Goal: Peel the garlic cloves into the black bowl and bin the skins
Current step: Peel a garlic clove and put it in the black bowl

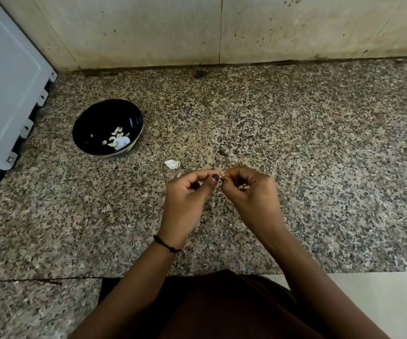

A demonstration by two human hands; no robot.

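Note:
A black bowl stands on the speckled granite counter at the left, with several peeled garlic cloves and a white bit of skin inside. My left hand and my right hand meet fingertip to fingertip above the counter's middle, both pinching a small garlic clove that is mostly hidden by the fingers. A white piece of garlic skin lies on the counter just left of and beyond my hands.
A pale grey appliance stands at the far left, close to the bowl. A stained tiled wall rises behind the counter. The counter's front edge runs near my body, with a white floor at the lower right.

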